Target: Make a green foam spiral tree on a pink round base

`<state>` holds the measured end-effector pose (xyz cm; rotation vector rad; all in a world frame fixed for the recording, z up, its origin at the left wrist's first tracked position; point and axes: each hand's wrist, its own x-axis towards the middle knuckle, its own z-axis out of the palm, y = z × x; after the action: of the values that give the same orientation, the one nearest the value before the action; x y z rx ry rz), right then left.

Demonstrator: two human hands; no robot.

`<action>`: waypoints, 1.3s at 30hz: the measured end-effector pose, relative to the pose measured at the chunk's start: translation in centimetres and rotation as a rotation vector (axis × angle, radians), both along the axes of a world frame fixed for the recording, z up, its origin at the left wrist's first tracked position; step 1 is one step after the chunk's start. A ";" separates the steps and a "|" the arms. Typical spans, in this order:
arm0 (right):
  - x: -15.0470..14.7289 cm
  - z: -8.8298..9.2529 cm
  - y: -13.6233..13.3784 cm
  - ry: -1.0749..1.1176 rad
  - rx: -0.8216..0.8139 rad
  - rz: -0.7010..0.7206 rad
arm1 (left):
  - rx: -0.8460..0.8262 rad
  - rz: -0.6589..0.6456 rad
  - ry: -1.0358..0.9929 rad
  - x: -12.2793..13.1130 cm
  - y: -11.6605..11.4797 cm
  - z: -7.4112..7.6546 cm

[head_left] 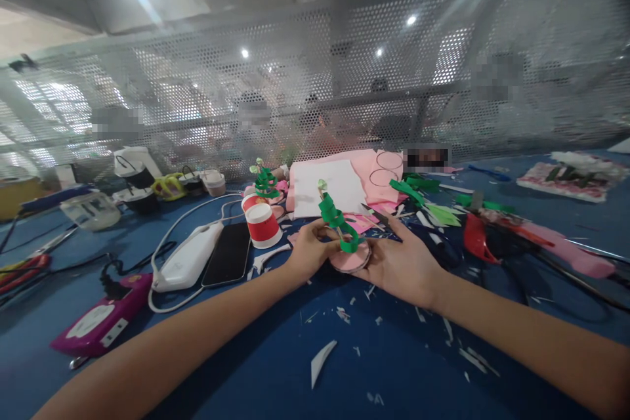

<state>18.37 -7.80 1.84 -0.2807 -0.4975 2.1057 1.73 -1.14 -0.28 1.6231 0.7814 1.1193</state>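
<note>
A small paper tree [333, 211], a green strip curled round a thin stick on a round pink base [350, 257], stands upright in front of me. My left hand [311, 251] is closed, its fingers pinching at the left of the base and the stick's foot. My right hand [406, 269] grips the base from the right, with fingers partly beneath it. By its raised index finger is a dark pointed blade [376, 214]; whether that hand holds it is unclear. Left of the tree, a red-and-white paper cup [263, 226] stands upside down.
White paper [327, 187] and pink sheets lie behind the tree. A similar tree [264, 182] stands back left. Leftward are a phone [229, 253], white power bank [191, 256], purple power strip [105, 315] and cables. Green strips [413, 190] and a glue gun [480, 239] lie right; scraps litter the front.
</note>
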 end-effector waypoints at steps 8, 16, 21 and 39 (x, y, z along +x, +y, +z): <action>-0.4 -0.3 0.2 -0.200 0.048 -0.111 | -0.048 0.055 -0.065 0.0 -0.1 0.1; -0.2 -1.9 1.0 -0.501 0.079 -0.593 | -0.046 0.061 -0.066 0.0 0.1 0.0; 0.7 -3.5 2.4 -0.618 0.219 -0.906 | -0.075 0.004 -0.019 0.1 -0.1 0.2; 2.0 -4.3 3.2 -1.018 0.572 -1.173 | -0.057 -0.074 0.149 0.2 -0.2 0.3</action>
<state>20.39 -4.64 -2.49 -1.0100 -1.1245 0.5246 1.90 -1.35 0.00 1.6873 0.8354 0.9242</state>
